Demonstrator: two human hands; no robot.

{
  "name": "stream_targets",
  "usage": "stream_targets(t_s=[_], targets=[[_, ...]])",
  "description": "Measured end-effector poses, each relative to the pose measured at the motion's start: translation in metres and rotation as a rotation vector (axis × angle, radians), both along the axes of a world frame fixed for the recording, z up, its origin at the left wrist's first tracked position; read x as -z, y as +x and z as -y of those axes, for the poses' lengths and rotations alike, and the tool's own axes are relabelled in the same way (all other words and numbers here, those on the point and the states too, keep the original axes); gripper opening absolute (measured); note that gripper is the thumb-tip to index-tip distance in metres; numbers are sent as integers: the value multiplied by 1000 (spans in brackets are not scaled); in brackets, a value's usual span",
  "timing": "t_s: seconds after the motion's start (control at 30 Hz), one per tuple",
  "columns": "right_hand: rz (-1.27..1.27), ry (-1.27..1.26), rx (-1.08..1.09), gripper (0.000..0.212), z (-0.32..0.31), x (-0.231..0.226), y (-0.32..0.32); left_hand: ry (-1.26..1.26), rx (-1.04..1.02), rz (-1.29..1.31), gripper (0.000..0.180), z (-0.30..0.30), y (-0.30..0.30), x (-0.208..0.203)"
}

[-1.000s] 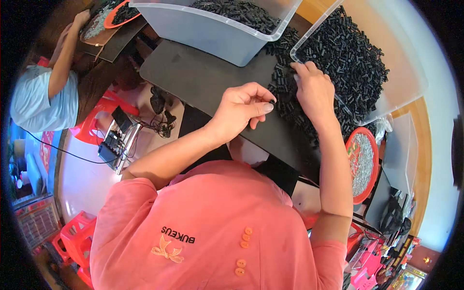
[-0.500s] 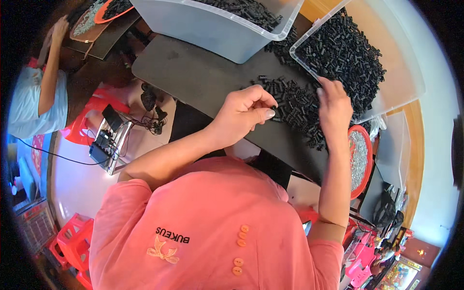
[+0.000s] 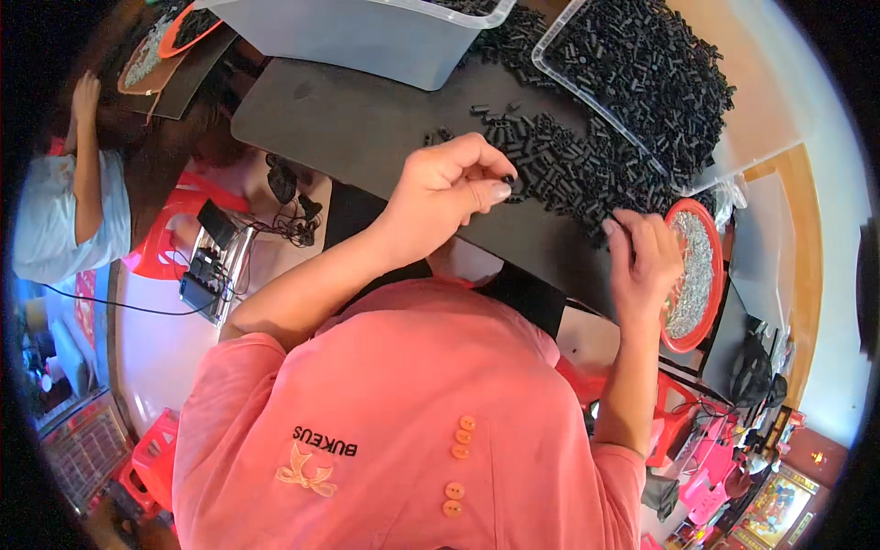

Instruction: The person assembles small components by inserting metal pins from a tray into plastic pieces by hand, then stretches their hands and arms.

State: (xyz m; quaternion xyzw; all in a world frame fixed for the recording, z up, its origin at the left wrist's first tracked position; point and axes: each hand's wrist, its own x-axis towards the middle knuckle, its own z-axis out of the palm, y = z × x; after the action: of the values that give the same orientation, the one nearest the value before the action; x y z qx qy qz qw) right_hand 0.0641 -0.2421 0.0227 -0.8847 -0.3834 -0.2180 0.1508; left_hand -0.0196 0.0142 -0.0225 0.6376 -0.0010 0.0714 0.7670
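My left hand (image 3: 445, 192) pinches a small black plastic piece (image 3: 510, 180) between thumb and forefinger, above the near left edge of a loose pile of short black tube-like pieces (image 3: 550, 156) on the dark table (image 3: 330, 115). My right hand (image 3: 646, 261) is at the pile's near right end, beside a red basin (image 3: 718, 284) of small silvery parts (image 3: 692, 275). Its thumb and fingertips are bent close together. Whether anything lies between them cannot be made out.
Beyond the pile, a clear plastic bin (image 3: 596, 105) full of black pieces lies tipped toward the table. A second translucent bin (image 3: 357, 46) stands at the far left. Another person (image 3: 73, 202) sits at the left by an orange basin (image 3: 174, 41). Red stools (image 3: 160, 449) stand on the floor.
My right hand has come away from the tipped bin's rim, moving nearer and to the basin's side. My left hand, still pinching the black piece, has shifted slightly up and left in view.
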Motion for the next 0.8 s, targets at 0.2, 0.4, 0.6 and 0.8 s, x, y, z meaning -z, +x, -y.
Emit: stream_targets(t_s=[0.2,0.4,0.6,0.8], targets=[[11,-35,47,14,11,11,-14,350,102,382,11,21,5,1],[-23,-129,92,21,6,21,-14,337,49,248,11,24,16,0],[32,80,-10,10,-8,11,18,321,-54,266,11,22,15,-4],[2,-24,84,8,-35,4,69,332,-128,327,12,11,4,3]])
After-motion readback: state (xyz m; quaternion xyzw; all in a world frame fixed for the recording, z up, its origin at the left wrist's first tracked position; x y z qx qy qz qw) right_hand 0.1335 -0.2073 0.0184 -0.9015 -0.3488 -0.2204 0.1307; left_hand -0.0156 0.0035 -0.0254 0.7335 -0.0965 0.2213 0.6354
